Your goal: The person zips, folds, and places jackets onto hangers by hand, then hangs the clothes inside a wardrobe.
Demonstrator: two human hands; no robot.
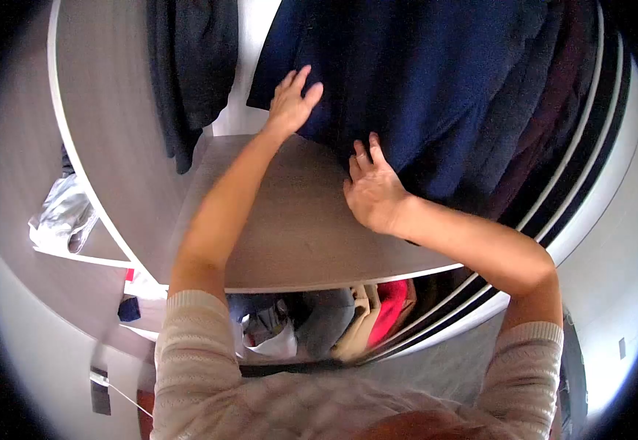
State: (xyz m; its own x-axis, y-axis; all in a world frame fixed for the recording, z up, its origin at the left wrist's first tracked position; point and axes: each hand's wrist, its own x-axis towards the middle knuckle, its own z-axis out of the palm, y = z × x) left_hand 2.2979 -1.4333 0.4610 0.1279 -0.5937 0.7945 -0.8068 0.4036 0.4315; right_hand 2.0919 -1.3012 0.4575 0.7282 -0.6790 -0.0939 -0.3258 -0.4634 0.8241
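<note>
Dark blue garments (407, 81) hang inside a wardrobe over a wood-grain shelf (282, 220). My left hand (293, 103) is at the lower left part of the blue cloth, fingers spread, holding nothing. Lower and to the right, my right hand (374, 183) lies with its palm partly turned up and fingers apart at the bottom edge of the same garments. Whether either hand presses on the cloth is hard to tell. A black garment (194, 66) hangs to the left, apart from both hands.
Below the shelf are folded or hanging clothes, among them a red one (389, 312) and a grey one (326, 319). A white plastic bag (66, 213) lies on a side shelf at the left. Sliding door rails (572, 161) curve along the right.
</note>
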